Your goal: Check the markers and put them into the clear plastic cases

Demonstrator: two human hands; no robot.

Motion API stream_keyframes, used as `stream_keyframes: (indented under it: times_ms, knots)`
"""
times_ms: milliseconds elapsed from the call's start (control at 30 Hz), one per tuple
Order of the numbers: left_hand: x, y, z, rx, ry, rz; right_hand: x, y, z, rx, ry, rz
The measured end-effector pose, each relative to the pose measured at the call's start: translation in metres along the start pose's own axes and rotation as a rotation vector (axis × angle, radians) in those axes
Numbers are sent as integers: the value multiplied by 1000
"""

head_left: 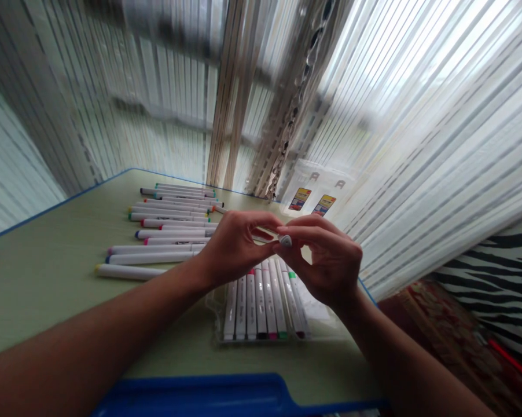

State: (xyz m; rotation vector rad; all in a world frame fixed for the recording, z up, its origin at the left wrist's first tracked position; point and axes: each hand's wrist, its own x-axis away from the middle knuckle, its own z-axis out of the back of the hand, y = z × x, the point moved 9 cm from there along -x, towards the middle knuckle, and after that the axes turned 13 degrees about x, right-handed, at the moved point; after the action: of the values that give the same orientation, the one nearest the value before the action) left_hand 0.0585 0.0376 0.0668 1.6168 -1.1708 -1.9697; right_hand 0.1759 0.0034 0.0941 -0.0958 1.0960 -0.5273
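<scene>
Both hands are raised over the table [39,289] and meet fingertip to fingertip; the left hand [235,246] and the right hand [326,255] pinch one white marker [286,240] between them, held above the far end of a clear case [220,337]; it points nearly end-on at the viewer and the light is dim, so I cannot make out whether it is capped.

Things appear to stand partway: a row of markers [261,307] already lies side by side in the case, ends showing black, pink, green and dark red; over a dozen loose markers [152,257] remain outside it, to the left, laid roughly parallel, their ends yellow, blue, purple, pink, red, green and orange; one is in hand.

The tabletop is pale greenish-yellow with a blue edge; a blue moulded ledge [191,397] runs along the near side; beyond the hands a clear plastic panel [326,185] bears two small labels and two hanger holes; striped translucent curtains [417,116] hang behind, daylight coming through; at the right are a zebra-striped cloth [499,272] and a reddish patterned surface [434,313].
</scene>
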Motion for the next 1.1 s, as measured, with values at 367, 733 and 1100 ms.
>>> stream_keyframes:
  times_ms: [367,733,1100]
  knots:
    - [0,-3,-2,-20,-26,38,1,6,2,-24,12,-35]
    - [0,-18,4,-99,-34,90,2,13,12,-47,98,-106]
    - [-8,-24,38,-68,155,168,2,86,26,-333,267,-542]
